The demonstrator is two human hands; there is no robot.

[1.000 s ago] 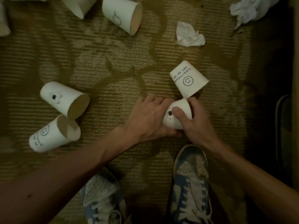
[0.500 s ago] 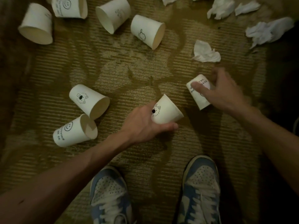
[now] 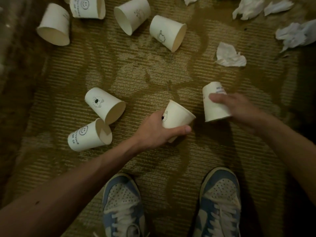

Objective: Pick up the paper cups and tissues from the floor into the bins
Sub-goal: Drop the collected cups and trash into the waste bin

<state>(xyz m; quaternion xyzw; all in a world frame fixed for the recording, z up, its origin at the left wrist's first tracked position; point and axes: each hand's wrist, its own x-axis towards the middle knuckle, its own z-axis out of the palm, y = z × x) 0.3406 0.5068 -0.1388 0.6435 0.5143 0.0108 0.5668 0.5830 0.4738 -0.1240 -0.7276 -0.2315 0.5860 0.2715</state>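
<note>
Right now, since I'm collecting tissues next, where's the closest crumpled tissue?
Head view, right side: the crumpled tissue lies on the carpet beyond the paper cup in the right hand.

Both bare forearms reach forward and down. Left hand [image 3: 153, 132] curls round a cup [image 3: 178, 115], thumb along its near side. Right hand [image 3: 239, 110], blurred, grips a second cup [image 3: 213, 112], thumb across its wall.

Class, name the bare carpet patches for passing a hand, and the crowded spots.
Bare: the middle, between the rightmost top cup, lying bear cup, crumpled tissue, left hand and right hand; between the shoes. Crowded: cups along the top, tissues top right.
</note>
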